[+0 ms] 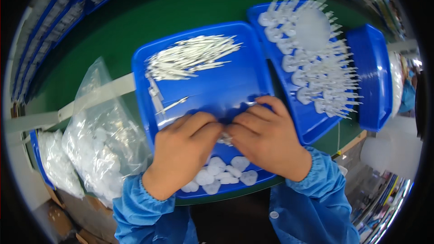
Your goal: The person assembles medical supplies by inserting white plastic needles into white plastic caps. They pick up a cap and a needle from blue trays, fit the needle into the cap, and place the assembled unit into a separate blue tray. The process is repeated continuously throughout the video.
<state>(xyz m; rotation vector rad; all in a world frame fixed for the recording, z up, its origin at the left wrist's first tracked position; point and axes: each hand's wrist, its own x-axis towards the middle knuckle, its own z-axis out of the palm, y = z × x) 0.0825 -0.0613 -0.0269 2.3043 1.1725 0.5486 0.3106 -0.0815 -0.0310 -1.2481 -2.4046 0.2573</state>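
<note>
Over the front half of a blue tray (212, 91), my left hand (185, 147) and my right hand (271, 138) meet, fingers closed together. Between the fingertips shows a small clear-whitish piece (225, 139); the fingers cover most of it, so its kind is hidden. Just below the hands lie several rounded translucent white plastic pieces (217, 169). Toward the tray's far side is a pile of thin white sticks (194, 56). One loose stick (175, 104) with a dark pointed tip lies left of centre, beside a clear flat strip (155, 97).
At right, another blue tray (312, 129) bears rows of white round-headed pieces with stems (312, 63). Stacked blue trays (373, 77) stand beyond it. To the left is a clear plastic bag (104, 140) of white pieces. Blue racks (58, 22) line the far left of the green table (158, 7).
</note>
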